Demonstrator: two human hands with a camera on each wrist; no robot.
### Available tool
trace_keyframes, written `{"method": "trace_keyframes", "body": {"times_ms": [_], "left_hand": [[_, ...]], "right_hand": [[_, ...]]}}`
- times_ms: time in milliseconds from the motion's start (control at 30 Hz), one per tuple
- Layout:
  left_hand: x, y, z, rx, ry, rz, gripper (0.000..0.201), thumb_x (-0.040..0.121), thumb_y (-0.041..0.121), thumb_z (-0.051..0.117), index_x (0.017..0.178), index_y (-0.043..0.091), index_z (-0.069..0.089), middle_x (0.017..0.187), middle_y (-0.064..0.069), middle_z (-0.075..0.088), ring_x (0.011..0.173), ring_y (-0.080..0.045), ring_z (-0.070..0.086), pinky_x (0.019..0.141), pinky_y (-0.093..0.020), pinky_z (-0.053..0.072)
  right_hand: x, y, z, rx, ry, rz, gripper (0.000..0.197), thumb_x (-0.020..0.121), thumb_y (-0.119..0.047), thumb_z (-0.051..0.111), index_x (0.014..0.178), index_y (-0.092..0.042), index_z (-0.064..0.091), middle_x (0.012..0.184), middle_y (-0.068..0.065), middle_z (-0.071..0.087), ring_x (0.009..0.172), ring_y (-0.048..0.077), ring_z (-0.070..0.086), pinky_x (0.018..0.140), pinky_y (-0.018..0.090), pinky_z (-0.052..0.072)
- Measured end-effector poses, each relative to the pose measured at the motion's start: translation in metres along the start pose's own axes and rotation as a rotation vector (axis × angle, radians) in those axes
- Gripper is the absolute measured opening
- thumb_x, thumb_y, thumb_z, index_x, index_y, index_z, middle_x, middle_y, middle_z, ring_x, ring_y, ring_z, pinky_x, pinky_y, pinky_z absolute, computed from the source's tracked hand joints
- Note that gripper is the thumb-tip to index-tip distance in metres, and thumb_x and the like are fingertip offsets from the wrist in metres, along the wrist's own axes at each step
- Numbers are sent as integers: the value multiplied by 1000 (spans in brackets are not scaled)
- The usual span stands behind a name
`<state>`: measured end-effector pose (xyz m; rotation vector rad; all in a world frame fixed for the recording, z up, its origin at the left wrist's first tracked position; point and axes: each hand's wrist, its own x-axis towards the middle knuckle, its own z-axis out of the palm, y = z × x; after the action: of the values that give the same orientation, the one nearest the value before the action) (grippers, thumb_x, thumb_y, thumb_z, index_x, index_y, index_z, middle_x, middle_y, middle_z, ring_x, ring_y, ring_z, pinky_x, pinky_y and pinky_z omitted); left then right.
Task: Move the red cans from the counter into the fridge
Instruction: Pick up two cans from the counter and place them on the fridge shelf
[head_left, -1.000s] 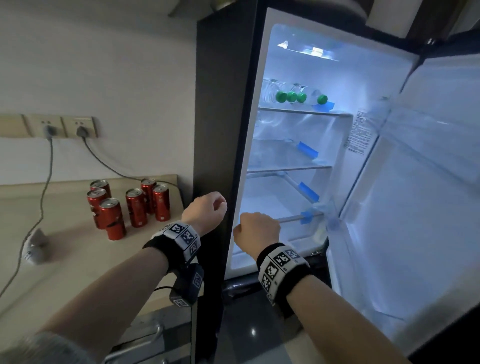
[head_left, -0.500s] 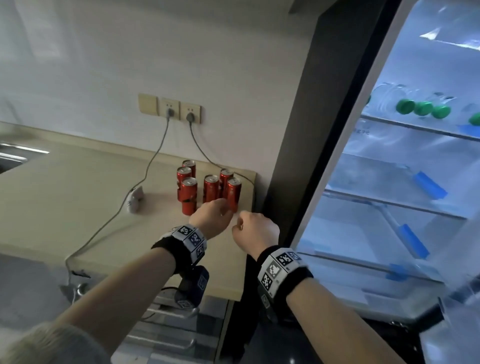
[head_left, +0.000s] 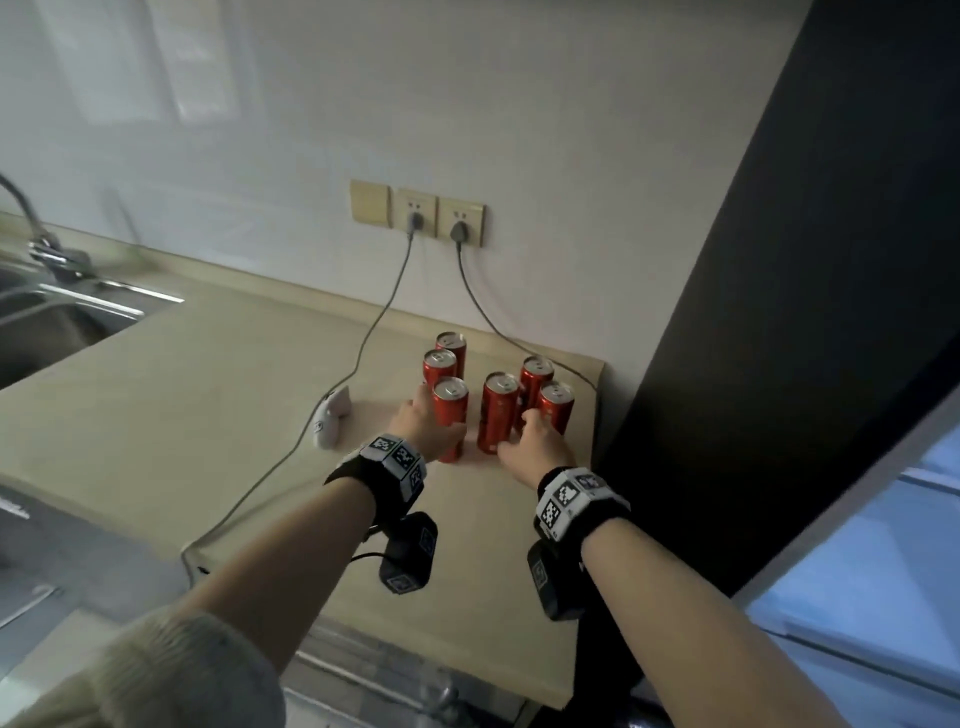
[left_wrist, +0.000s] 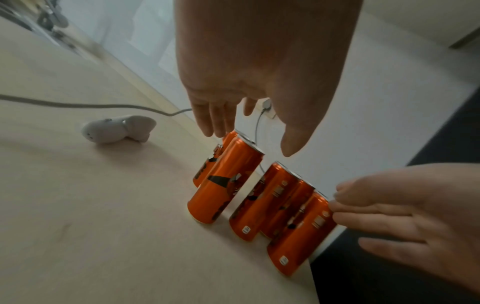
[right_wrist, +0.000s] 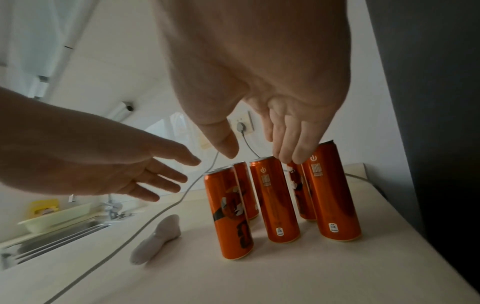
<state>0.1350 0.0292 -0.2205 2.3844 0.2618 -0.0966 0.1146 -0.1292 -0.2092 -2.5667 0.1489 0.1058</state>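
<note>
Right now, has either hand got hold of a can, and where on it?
No. Left hand and right hand are both open, reaching toward the red cans, gripping none.

Black wristbands (head_left: 387, 475) with checkered marker tags; cream knit sleeve (head_left: 156, 675).

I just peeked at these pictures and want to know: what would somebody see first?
First, the red cans, six standing close together on the pale counter near the wall sockets. Next, two open hands reaching for them: the left hand beside the front-left can, the right hand at the front-right ones. To the right rises the dark fridge side.
</note>
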Motion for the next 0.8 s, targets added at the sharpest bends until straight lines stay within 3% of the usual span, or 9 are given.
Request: {"method": "trace_keyframes", "body": {"times_ms": [133, 233, 367, 567, 733, 800], "left_hand": [[51, -5, 10, -50, -31, -80, 80, 73, 35, 71, 139, 11, 33, 133, -16, 50, 124, -34, 49, 105, -43, 41], [84, -12, 19, -77, -45, -90, 84, 59, 41, 73, 132, 15, 41, 123, -11, 57, 117, -31, 56, 99, -44, 48], [112, -19, 28, -96, -131, -57, 88, 51, 42, 81, 129, 21, 44, 117, -5, 62, 108, -25, 62, 96, -42, 51], [117, -24, 29, -225, -181, 2, 76, 55, 25, 89, 121, 22, 52, 113, -2, 64, 107, -21, 62, 98, -41, 50], [114, -31, 28, -235, -176, 26, 68, 52, 24, 88, 114, 24, 59, 107, 1, 68, 103, -20, 64, 96, -41, 52], [107, -31, 28, -252, -148, 28, 64, 56, 20, 86, 113, 24, 58, 107, 0, 68, 102, -20, 64, 95, -40, 52]], "right_hand": [[64, -8, 15, 54, 1, 84, 64, 82, -26, 65, 136, -7, 38, 135, 13, 52, 122, 30, 53, 99, 33, 42], [97, -11, 22, 48, 21, 104, 67, 80, -27, 67, 136, -7, 36, 134, 15, 50, 122, 31, 52, 99, 34, 43], [124, -11, 33, 60, -44, 110, 78, 81, -25, 70, 143, -9, 26, 141, 14, 43, 127, 29, 48, 99, 33, 41], [138, 0, 47, 171, -8, 108, 73, 73, -26, 78, 133, -13, 38, 131, 9, 54, 119, 28, 55, 97, 33, 44], [134, 5, 50, 308, 39, 140, 57, 67, -28, 81, 114, -14, 52, 107, 4, 64, 102, 26, 62, 81, 26, 43], [124, 5, 51, 321, 92, 101, 51, 66, -27, 82, 109, -16, 57, 104, 3, 67, 100, 24, 64, 80, 25, 45]]}}
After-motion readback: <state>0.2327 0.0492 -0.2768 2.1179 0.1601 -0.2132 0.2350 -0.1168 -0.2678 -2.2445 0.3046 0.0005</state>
